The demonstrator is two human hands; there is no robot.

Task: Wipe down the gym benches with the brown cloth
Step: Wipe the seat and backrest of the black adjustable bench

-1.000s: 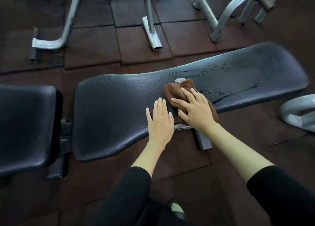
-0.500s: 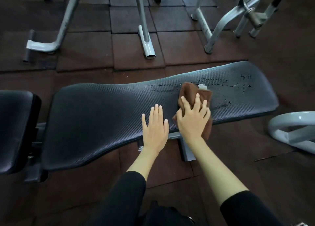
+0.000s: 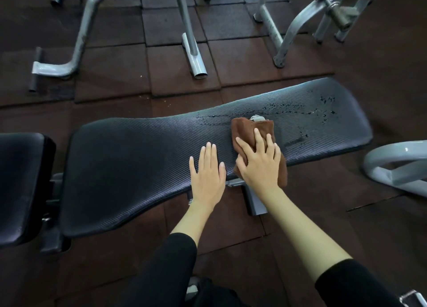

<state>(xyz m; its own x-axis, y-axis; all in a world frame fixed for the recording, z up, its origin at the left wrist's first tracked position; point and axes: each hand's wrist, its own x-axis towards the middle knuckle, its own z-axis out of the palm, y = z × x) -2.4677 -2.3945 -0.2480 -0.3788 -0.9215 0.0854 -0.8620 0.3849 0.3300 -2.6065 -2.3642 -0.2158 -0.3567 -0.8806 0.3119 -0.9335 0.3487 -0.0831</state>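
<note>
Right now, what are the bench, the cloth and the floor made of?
Bench: probably padded vinyl or rubber, black, ribbed, slightly shiny; water beads sit on it. Cloth: soft fuzzy fabric, maybe microfibre; it bunches under the right hand. Floor: likely rubber tiles, dark brown, matt, with visible seams.

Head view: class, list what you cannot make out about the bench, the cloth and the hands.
Brown cloth: its middle lies hidden under the right hand, head view.
Pale scrap at the cloth's far edge: too small to identify.
Bench pad: its frame is mostly hidden beneath it.
Seat pad: cut off by the left edge.
</note>
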